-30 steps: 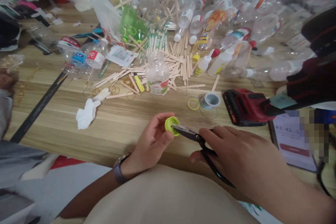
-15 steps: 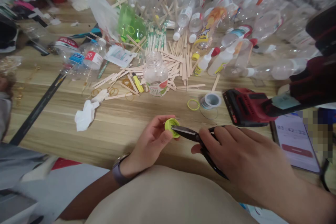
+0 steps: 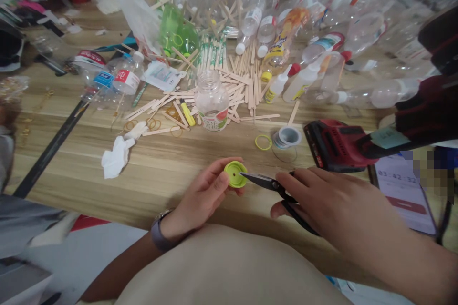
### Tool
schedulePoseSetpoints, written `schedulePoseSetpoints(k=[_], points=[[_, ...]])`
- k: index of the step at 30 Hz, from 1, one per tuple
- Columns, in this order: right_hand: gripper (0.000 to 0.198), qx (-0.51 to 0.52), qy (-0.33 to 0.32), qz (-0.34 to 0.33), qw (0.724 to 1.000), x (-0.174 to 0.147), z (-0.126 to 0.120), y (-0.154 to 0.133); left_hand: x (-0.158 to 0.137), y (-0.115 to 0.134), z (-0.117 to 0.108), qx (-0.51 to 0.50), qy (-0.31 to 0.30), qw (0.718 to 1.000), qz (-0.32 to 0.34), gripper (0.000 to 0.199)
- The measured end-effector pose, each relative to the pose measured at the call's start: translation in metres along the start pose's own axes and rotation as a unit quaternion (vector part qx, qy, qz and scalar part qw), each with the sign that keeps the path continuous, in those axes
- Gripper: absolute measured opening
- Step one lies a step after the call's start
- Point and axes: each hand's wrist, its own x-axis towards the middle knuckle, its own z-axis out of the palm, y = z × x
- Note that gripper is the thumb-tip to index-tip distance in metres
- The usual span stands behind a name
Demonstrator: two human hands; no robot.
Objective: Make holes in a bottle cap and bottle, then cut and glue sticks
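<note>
Between the thumb and fingers of my left hand (image 3: 205, 193) is a yellow-green bottle cap (image 3: 236, 180), its hollow inside facing up toward me. A small dark hole shows near the middle of the cap. My right hand (image 3: 322, 205) is closed round the black handles of a pair of scissors (image 3: 263, 181). The blades look closed together, and their tip lies at the cap's right inner side, beside the hole; whether it touches cannot be made out. Beyond my hands a clear plastic bottle (image 3: 212, 102) without a cap stands upright.
Wooden sticks (image 3: 246, 81) lie behind the clear bottle. A red and black power tool (image 3: 336, 145) and a phone (image 3: 404, 190) are on the right, near a wire spool (image 3: 287, 137) and yellow-green ring (image 3: 264, 142). Crumpled tissue (image 3: 116, 157) and a black strip (image 3: 53, 147) lie left.
The scissors' tip has drawn back to the right from the cap's middle, uncovering the hole. The cap has turned to face upward more. My right hand has shifted slightly right.
</note>
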Motion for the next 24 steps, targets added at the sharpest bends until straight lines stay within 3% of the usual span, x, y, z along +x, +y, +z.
schedulePoseSetpoints(k=[7,12,16,21,24], points=[[0.056,0.059,-0.016,0.021,0.998,-0.001,0.000,-0.001,-0.001,-0.001,-0.005,0.115,-0.017,0.990,0.084,0.041],[0.041,0.120,-0.055,0.047,0.990,-0.004,0.000,-0.002,-0.004,-0.007,-0.008,0.239,0.012,0.949,0.205,0.041],[0.044,0.166,-0.093,0.077,0.979,-0.005,0.001,-0.004,-0.005,-0.011,-0.011,0.294,0.033,0.919,0.261,0.045],[0.040,0.217,-0.155,0.131,0.955,-0.002,-0.001,-0.005,-0.005,-0.006,-0.010,0.356,0.084,0.905,0.218,0.053],[0.030,0.274,-0.204,0.171,0.924,0.000,0.000,-0.004,-0.004,-0.001,-0.007,0.328,0.079,0.930,0.146,0.048]])
